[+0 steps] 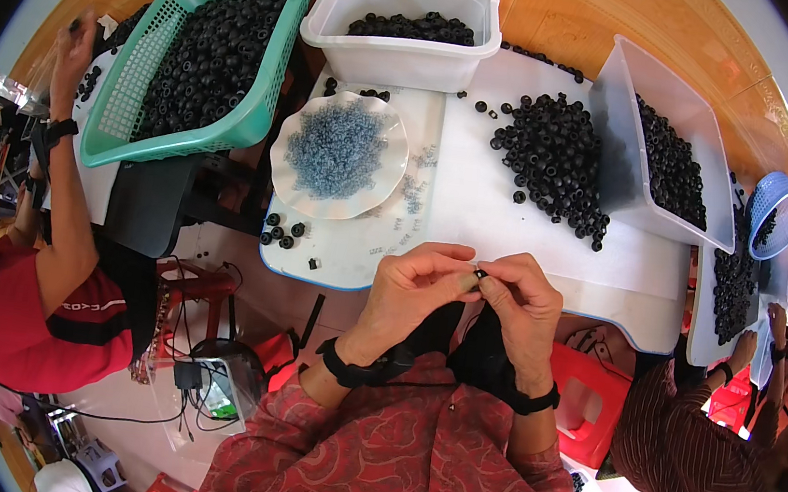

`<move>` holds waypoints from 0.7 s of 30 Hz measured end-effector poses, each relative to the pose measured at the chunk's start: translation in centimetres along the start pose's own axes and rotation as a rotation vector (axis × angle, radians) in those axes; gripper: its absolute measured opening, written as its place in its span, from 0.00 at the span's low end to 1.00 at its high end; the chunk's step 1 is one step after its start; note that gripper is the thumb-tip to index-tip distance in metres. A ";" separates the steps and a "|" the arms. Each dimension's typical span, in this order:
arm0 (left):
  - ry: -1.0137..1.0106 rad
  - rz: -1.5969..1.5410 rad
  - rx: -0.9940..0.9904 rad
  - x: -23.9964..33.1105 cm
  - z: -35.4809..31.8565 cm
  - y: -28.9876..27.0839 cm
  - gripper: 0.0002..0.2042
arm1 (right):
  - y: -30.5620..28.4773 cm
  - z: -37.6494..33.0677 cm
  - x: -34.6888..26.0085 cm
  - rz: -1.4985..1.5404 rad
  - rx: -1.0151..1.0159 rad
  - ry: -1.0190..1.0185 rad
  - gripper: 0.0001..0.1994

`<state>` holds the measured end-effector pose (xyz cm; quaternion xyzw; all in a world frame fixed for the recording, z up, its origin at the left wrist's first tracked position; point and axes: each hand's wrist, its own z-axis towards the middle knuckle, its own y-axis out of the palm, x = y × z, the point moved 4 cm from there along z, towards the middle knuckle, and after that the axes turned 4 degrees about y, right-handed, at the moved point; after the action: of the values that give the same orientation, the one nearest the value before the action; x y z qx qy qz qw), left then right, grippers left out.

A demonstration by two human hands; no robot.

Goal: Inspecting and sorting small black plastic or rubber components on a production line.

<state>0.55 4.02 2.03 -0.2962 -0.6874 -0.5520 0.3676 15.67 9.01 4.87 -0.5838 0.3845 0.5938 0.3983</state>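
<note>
A white desk with a blue edge (632, 291) is stretching ahead of the seated person, its far side partly hiding behind containers. Left of it, a green perforated plastic basket (172, 147) is holding black rings, its top corner running out of view. A translucent plastic bin (617, 165) is leaning into sight at the right, its pieces blurring through the wall; a white plastic tub (397, 64) is standing at the back, its floor hidden by more. A scalloped white plate (393, 154) is carrying tiny blue-grey bits, too fine for me to make out singly. Above the lap, the left hand (419, 286) and right hand (525, 305) are meeting, fingertips pinching one small black piece (479, 273), mostly covered by them.
</note>
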 end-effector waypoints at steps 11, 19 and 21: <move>0.150 0.120 -0.132 0.1 -0.2 0.1 0.12 | 0.3 -0.2 -0.1 0.017 -0.003 -0.004 0.08; 0.079 0.054 -0.074 0.5 -0.4 0.5 0.12 | 0.4 -0.8 0.7 0.089 0.015 0.101 0.07; 0.080 0.069 -0.079 0.5 -0.5 0.4 0.12 | 0.4 -0.8 0.4 0.097 0.020 0.096 0.07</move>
<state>0.72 3.65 2.71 -0.3120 -0.6391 -0.5770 0.4015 15.59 8.08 4.42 -0.5885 0.4370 0.5798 0.3559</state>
